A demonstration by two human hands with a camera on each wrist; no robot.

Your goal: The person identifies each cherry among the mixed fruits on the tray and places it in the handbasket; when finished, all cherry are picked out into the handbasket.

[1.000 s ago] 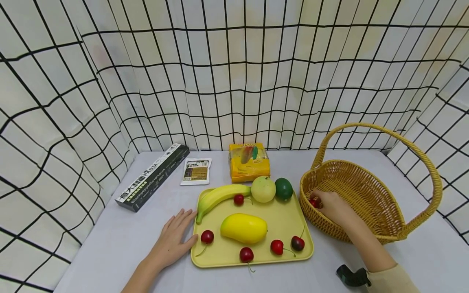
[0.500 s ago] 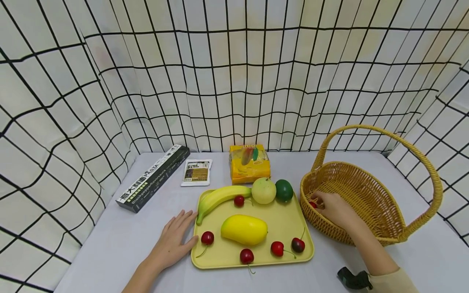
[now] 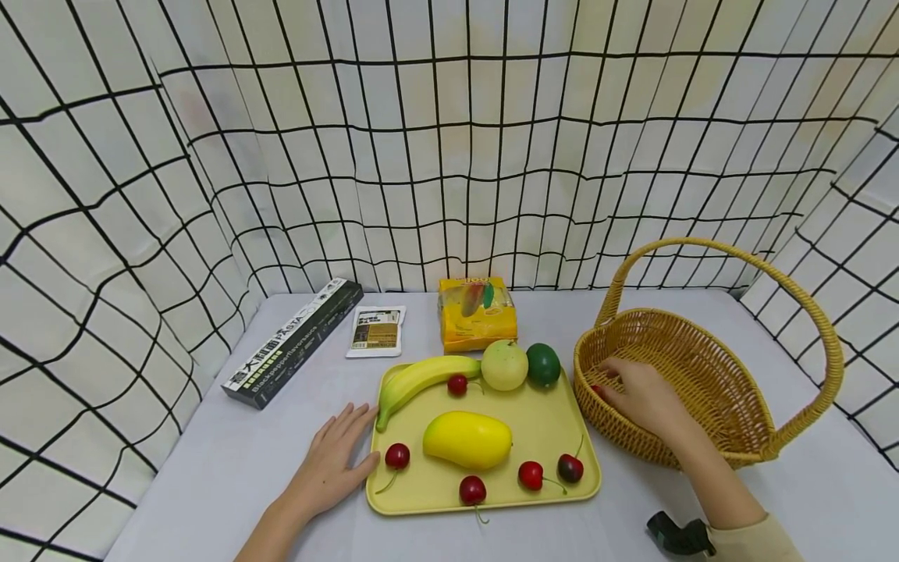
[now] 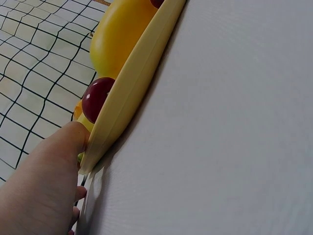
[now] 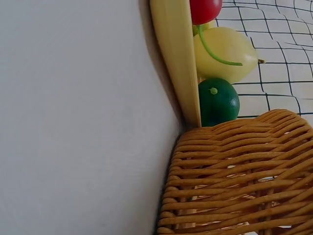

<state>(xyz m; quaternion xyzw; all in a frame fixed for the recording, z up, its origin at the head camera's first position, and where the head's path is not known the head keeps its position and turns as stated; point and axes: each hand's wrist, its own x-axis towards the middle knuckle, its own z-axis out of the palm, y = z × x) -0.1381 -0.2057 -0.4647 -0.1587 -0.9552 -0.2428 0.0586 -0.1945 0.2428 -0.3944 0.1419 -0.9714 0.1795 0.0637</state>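
Note:
In the head view my left hand (image 3: 335, 462) lies with fingers spread at the left edge of the yellow tray (image 3: 541, 406), thumb and fingertips against its rim. My right hand (image 3: 642, 394) reaches inside the wicker basket (image 3: 702, 375). Its thumb and fingers stand apart beside a red cherry (image 3: 596, 389), mostly hidden by the hand and the basket wall. On the tray are a mango (image 3: 467, 439), a banana (image 3: 424, 380), a pale green round fruit (image 3: 504, 365), a dark green fruit (image 3: 544, 364) and several cherries (image 3: 397, 456). In the right wrist view the basket wall (image 5: 244, 171) hides the hand.
Behind the tray stand a yellow packet (image 3: 479, 316), a white sachet (image 3: 375, 331) and a long pasta box (image 3: 295, 339). A dark curved object (image 3: 677, 534) lies by the right sleeve. The basket's tall handle (image 3: 794, 281) arches above it. Grid-patterned cloth walls surround the table.
Inside the basket, my right thumb and fingers have parted from the cherry they held, which now shows only a sliver at the wall. The left hand and tray have stayed in place.

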